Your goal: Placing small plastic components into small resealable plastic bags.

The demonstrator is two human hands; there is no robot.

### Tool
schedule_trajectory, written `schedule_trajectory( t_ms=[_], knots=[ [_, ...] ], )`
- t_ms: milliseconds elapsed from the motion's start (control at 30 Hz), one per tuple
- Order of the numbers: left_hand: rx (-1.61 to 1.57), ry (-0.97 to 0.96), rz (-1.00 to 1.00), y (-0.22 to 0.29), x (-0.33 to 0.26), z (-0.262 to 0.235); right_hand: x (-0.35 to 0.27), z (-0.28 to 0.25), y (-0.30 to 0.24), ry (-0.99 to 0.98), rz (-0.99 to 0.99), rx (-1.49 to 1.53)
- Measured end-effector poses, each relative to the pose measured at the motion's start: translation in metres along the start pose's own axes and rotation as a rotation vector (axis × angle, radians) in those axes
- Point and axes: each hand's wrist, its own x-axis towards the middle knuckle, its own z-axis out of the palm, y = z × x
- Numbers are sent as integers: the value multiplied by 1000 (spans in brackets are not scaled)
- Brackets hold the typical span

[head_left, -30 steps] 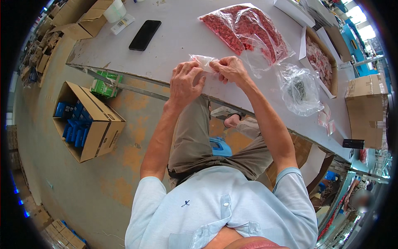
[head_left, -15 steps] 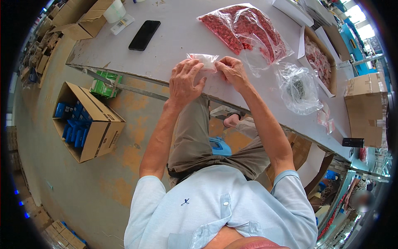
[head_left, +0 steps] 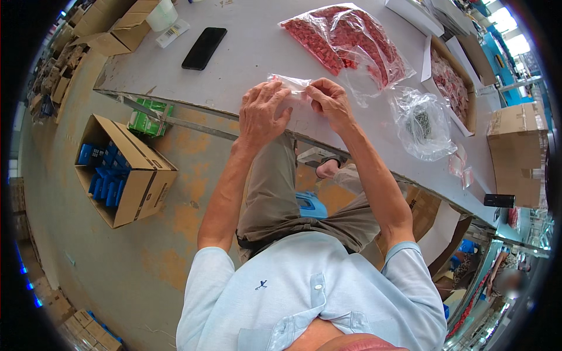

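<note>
Near the front edge of the worktable (head_left: 246, 47), a small clear plastic bag (head_left: 293, 83) is stretched between my two hands. My left hand (head_left: 261, 114) lies over the bag's left end, its fingers bent and pressed on it. With thumb and forefinger, my right hand (head_left: 329, 100) pinches the right end. What the bag holds is hard to make out; a reddish tint shows near the left fingertips. Beyond my right hand lies a large clear bag of small red pieces (head_left: 345, 38). A clear bag with dark metal bits (head_left: 420, 124) rests right of my right hand.
A black phone (head_left: 204, 49) lies at the back left, near a white cup (head_left: 162, 16). On the right stand an open box of small filled bags (head_left: 451, 88), a taped carton (head_left: 516, 153) and a black object (head_left: 499, 200). Below left, a carton holds blue packages (head_left: 108, 185).
The small bag has shifted slightly and crumpled between my hands. Its flat white face shows less now. Both hands have barely moved.
</note>
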Motion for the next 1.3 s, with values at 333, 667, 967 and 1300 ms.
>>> schedule_trajectory(
  t_ms=[333, 667, 967, 1300],
  knots=[
    [-1, 7, 14, 0, 0, 2, 4, 1, -2, 27, 104, -144],
    [-15, 18, 10, -1, -2, 2, 9, 15, -9, 137, 22, -584],
    [25, 23, 26, 1, 0, 3, -8, -7, -4, 226, 43, -180],
    [62, 47, 16, -1, 3, 5, -36, -41, -11, 310, 26, 74]
  ],
)
